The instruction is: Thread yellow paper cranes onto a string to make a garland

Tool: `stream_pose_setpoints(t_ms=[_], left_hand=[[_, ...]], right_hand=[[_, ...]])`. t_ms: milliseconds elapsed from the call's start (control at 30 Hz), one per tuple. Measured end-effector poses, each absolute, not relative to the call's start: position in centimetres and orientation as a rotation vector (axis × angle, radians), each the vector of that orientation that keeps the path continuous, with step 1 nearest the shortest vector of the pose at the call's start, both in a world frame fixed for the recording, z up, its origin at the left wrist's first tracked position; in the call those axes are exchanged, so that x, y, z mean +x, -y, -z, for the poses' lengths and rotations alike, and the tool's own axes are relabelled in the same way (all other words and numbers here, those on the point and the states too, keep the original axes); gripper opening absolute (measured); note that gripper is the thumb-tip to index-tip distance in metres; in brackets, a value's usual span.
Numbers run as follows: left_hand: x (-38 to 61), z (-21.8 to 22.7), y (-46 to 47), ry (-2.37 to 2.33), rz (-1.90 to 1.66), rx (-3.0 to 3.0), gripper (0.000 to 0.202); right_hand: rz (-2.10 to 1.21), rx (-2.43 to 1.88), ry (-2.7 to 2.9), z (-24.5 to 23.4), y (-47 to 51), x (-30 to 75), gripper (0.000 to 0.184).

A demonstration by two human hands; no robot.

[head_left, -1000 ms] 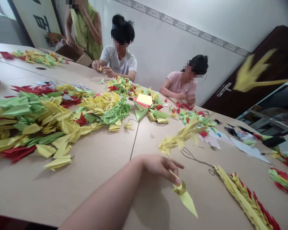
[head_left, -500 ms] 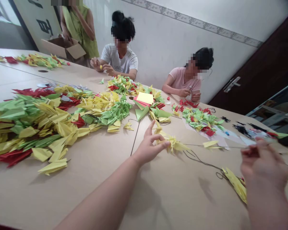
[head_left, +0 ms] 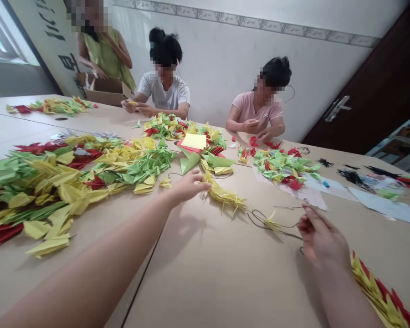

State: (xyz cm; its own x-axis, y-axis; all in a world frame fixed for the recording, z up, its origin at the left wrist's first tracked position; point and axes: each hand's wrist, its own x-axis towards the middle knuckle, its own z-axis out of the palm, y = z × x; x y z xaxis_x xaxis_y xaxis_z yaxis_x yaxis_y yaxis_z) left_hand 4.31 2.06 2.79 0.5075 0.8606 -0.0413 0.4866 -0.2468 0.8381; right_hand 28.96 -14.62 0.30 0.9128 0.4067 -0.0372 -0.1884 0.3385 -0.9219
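My left hand [head_left: 189, 186] reaches out over the table with its fingers apart. Its fingertips are at the near-left end of a strand of yellow folded paper cranes [head_left: 225, 198], where I cannot tell if they touch it. A dark cord [head_left: 259, 218] runs from the strand to my right hand [head_left: 323, 237], which is closed in a pinch on it. One loose-looking yellow crane [head_left: 270, 223] sits along the cord between the hands. Beneath my right forearm, a red and yellow strand of cranes [head_left: 379, 287] trails toward the lower right corner.
A big pile of yellow, green and red cranes [head_left: 64, 182] covers the left. Square paper sheets [head_left: 194, 141] lie mid-table, with another heap [head_left: 283, 164] to the right. Black cords [head_left: 355, 177] rest near papers. Two people sit opposite; a third stands by a cardboard box [head_left: 107, 89].
My right hand has moved left and toward the middle, and the cord has gone slack. The yellow strand now lies lower on the table. My left hand's fingers have come away from the strand's middle.
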Motion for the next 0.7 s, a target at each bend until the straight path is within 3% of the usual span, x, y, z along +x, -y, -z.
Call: stream_pose_setpoints(t_ms=[267,467,700], left_hand=[[8.6,1.3,-3.8,-1.184,-0.569,1.795,0.021],[9.0,-0.1,-2.3,-1.146,-0.67,1.81,0.027],[10.0,-1.0,-2.6,-0.508,-0.471,2.799,0.018]], right_hand=[[-0.371,-1.15,0.399,0.0,15.0,28.6,0.024],[-0.367,-1.069,0.519,-0.5,15.2,28.0,0.019],[-0.429,-0.997,0.684,-0.2,15.5,27.6,0.016]])
